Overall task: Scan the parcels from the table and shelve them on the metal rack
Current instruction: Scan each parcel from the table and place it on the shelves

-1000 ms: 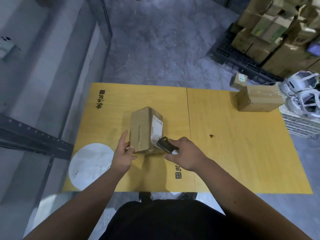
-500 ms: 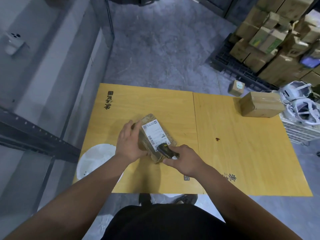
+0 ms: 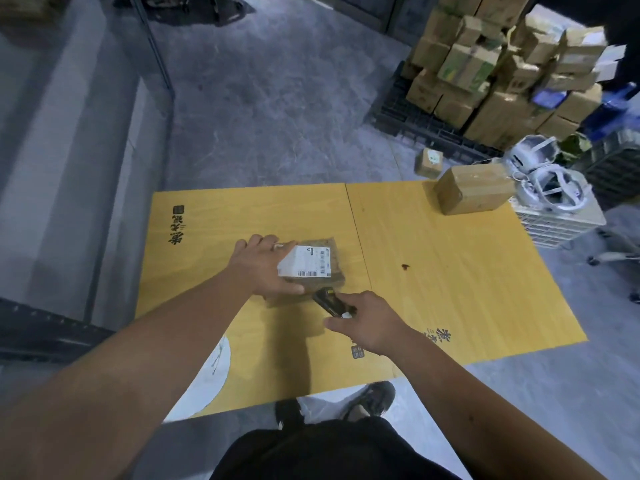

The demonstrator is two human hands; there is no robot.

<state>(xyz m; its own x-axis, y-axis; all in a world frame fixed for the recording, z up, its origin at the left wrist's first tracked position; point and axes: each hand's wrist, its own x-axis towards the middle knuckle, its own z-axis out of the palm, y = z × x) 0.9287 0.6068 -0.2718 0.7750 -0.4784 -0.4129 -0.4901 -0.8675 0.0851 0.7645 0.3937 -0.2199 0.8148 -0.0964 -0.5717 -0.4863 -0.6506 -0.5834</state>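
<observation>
A brown cardboard parcel (image 3: pixel 329 252) lies near the middle of the yellow table (image 3: pixel 450 271), its white shipping label (image 3: pixel 306 263) facing up. My left hand (image 3: pixel 263 265) grips the parcel's left side, fingers over the far edge and thumb on the near edge. My right hand (image 3: pixel 370 323) holds a black handheld scanner (image 3: pixel 329 301), its head pointing at the parcel's near right corner. A second brown parcel (image 3: pixel 472 190) sits at the table's far right corner.
The metal rack (image 3: pixel 52 202) stands along the left. A small box (image 3: pixel 429 162) lies on the floor behind the table. Stacked cartons (image 3: pixel 502 74) on a black pallet fill the far right. White headsets (image 3: pixel 547 181) rest on a white crate (image 3: pixel 557 225) beside the table.
The parcel was tipped from standing on its side to lying flat with its label up. My left hand moved over its top-left. The scanner stayed at the near right corner.
</observation>
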